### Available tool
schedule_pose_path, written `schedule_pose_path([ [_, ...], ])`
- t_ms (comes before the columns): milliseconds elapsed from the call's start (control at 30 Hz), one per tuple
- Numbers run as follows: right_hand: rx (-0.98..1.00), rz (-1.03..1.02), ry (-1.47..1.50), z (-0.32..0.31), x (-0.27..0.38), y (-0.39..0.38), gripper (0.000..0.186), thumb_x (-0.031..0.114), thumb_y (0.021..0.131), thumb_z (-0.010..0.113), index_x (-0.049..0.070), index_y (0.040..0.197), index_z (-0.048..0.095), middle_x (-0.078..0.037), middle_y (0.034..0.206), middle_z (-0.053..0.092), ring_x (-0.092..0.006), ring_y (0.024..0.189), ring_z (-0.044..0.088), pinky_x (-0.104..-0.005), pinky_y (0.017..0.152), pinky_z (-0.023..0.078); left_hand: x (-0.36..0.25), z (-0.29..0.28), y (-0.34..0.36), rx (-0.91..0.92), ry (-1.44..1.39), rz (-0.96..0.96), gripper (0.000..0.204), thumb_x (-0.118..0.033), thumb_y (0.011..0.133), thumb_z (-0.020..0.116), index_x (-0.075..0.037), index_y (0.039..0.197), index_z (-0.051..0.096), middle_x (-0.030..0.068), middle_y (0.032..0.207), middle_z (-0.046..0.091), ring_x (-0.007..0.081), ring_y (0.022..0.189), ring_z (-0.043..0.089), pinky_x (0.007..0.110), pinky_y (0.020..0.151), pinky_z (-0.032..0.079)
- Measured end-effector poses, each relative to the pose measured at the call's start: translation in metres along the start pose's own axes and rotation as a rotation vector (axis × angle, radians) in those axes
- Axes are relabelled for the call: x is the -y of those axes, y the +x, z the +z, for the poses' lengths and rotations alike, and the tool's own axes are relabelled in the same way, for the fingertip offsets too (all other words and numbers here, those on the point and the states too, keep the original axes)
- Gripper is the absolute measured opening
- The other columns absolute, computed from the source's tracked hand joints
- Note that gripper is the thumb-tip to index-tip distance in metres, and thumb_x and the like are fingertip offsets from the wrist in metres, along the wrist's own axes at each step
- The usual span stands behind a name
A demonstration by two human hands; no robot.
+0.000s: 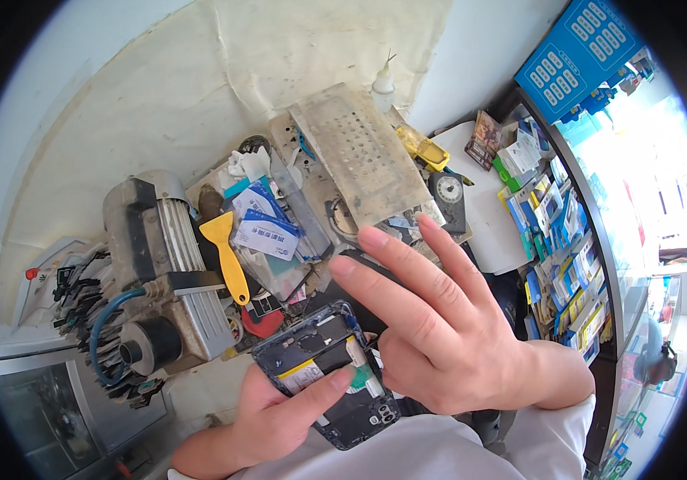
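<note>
We find the phone at lower centre, held in front of the body by the left hand. Its inside is exposed to view and it sits at a slant, camera lenses at the lower right. The left thumb lies across it, tip beside a green patch; the other left fingers are hidden behind the phone, so the grip is seen only in part. A silver and yellow strip shows near the thumb.

The right hand is just beside the phone's right edge. Three of its fingers are extended and spread wide; its thumb is hidden — we cannot tell whether it holds anything.

Beyond the phone, we note a yellow scraper beside white and blue cards. Left of these stands a dusty motor with a blue hose, near a stack of dark parts. A perforated plate lies tilted over the clutter, a small bottle behind it. To the right — a dial box and a rack of packets.
</note>
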State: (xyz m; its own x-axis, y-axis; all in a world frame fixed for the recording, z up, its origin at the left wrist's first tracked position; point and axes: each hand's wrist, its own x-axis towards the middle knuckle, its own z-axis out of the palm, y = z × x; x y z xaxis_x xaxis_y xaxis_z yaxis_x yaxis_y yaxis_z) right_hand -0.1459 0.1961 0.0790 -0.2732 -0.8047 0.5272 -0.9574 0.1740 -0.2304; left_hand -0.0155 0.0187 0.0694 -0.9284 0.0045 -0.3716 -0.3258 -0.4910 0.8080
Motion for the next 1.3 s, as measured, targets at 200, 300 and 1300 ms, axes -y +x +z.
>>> schedule_pose_path([
  [200,0.035,0.032,0.007,-0.002,0.002,-0.002,0.022,-0.003,0.079,0.038,0.002,0.058,0.046,-0.026,0.135,0.058,-0.0461,0.130,0.055,-0.0642,0.109,0.040,-0.001,0.002,-0.003,-0.047,-0.031,-0.079,0.047,0.003,0.092,0.063,0.000,0.137,0.052,0.0118,0.125,0.066,0.0193,0.113,0.065,0.034,0.096,0.051],
  [300,0.033,0.059,0.011,-0.002,0.004,-0.002,0.022,-0.002,0.078,0.036,0.002,0.059,0.046,-0.027,0.136,0.058,-0.0463,0.130,0.054,-0.0643,0.110,0.038,-0.001,0.003,-0.004,-0.047,-0.038,-0.067,0.046,0.003,0.092,0.064,0.000,0.136,0.052,0.0118,0.124,0.067,0.0194,0.112,0.065,0.034,0.096,0.051],
  [1300,0.123,-0.023,0.128,-0.001,0.004,0.009,0.009,0.007,0.071,0.068,0.002,0.075,0.063,-0.017,0.125,0.064,-0.0367,0.125,0.060,-0.0566,0.106,0.047,0.004,-0.008,-0.003,-0.017,0.033,0.082,0.036,0.000,0.100,0.057,0.001,0.135,0.053,0.0082,0.122,0.065,0.0135,0.111,0.062,0.030,0.095,0.050],
])
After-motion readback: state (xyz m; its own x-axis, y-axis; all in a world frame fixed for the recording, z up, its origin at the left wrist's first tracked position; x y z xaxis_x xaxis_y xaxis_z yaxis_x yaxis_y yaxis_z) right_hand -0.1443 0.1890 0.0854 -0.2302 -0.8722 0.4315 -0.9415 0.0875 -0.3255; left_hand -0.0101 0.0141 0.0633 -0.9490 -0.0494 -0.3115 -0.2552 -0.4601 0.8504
